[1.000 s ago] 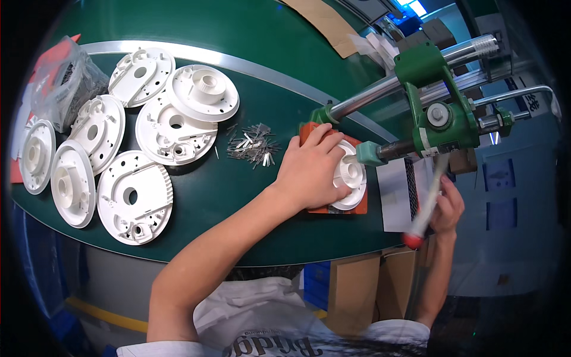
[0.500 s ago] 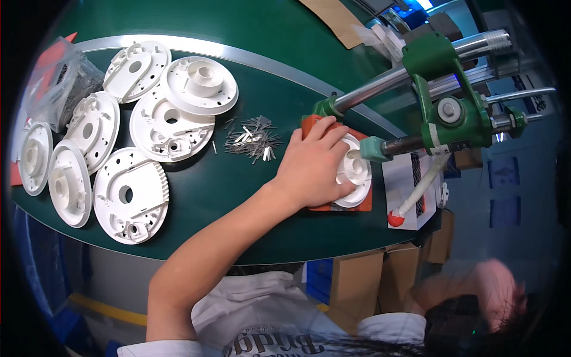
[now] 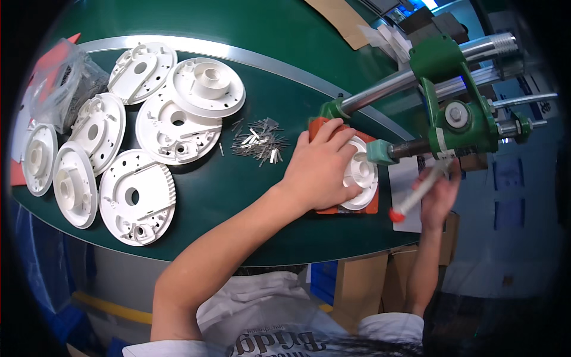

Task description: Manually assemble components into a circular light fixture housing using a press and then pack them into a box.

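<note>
My left hand [image 3: 321,169] lies over a round white plastic part [image 3: 364,172], holding it down on an orange-red block [image 3: 372,206]. Its fingers reach over the far side and the thumb sits on the near rim; the palm hides the left part of the disc. Just right of the disc's raised hub is the teal tip [image 3: 380,152] of a green hand press [image 3: 455,113]. At the press's pale lever [image 3: 421,193], which ends in a red knob [image 3: 397,215], is my right hand [image 3: 441,193], blurred and partly behind the lever. Whether its fingers grip the lever cannot be made out.
Several similar white discs [image 3: 137,196] lie on the green table's left side. A pile of small metal pins [image 3: 259,141] is left of my left hand. A clear plastic bag [image 3: 65,83] stands far left. Cardboard boxes [image 3: 360,285] are below the table's front edge.
My right hand has come up from the lower right to the press lever. My left hand stays on the white disc. The whole view has shifted slightly.
</note>
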### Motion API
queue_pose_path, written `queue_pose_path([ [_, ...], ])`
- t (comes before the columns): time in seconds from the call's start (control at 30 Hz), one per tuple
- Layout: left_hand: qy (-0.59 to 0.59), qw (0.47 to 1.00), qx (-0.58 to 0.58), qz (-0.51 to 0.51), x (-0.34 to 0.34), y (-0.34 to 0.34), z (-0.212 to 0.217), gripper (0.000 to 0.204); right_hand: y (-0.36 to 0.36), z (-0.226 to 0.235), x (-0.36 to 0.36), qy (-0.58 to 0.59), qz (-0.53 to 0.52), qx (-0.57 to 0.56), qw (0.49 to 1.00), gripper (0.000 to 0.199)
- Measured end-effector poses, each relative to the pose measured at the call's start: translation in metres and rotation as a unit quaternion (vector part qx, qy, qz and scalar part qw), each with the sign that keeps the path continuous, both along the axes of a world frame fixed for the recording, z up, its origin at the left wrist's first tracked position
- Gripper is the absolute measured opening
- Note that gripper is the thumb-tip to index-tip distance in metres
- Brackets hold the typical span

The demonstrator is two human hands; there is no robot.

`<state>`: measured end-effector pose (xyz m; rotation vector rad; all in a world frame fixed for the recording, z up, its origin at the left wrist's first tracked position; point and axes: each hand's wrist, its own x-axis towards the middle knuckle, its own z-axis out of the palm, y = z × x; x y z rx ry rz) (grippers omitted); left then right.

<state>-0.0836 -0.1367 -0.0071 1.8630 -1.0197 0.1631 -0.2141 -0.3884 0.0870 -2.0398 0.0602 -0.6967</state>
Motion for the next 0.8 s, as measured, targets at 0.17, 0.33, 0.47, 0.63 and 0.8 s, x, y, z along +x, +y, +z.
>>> queue_pose_path([
  [0.17,-0.002,1.0,0.011,-0.015,0.001,0.0,0.01,0.055,-0.013,0.083,-0.035,-0.084,0.16,0.224,0.958,0.088],
  [0.33,0.001,0.999,0.03,-0.029,0.009,0.006,0.011,0.06,0.039,0.115,0.066,-0.247,-0.147,0.146,0.947,0.06],
  [0.47,-0.022,0.998,0.043,-0.043,0.012,-0.001,0.024,0.059,-0.042,0.118,0.089,-0.161,0.184,0.103,0.964,0.062],
  [0.63,-0.029,0.995,0.072,-0.07,0.009,-0.007,0.033,0.061,-0.036,0.107,0.078,-0.23,0.069,-0.092,0.966,0.059],
  [0.8,-0.026,0.99,0.123,-0.068,-0.001,-0.007,0.038,0.06,-0.096,0.064,0.02,-0.099,-0.083,-0.14,0.982,0.013],
])
